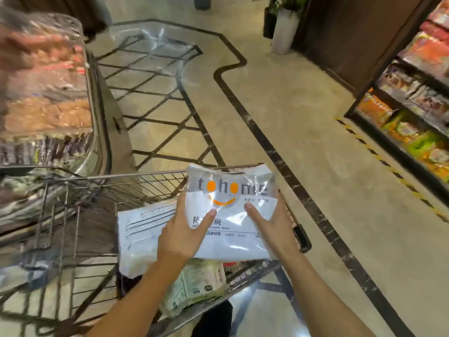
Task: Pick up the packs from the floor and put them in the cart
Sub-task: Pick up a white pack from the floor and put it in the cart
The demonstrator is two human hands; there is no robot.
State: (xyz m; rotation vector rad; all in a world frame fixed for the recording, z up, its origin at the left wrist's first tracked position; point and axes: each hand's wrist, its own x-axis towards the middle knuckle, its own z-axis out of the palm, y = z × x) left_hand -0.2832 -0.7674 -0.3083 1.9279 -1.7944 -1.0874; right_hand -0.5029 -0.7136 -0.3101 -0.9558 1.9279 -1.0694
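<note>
White "tohome" pack point(230, 210) gripped betw. left hand point(184, 235) & right hand point(269, 227), fingers spread flat, over wire cart point(136, 183); other packs point(143, 239) seen inside.

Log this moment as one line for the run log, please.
stage: loading | both hands, left and right, hold white plastic smiley-logo pack over wire shopping cart | other packs already inside

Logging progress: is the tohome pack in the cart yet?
Not yet: both hands, left hand and right hand, hold the tohome pack above the cart.
</note>
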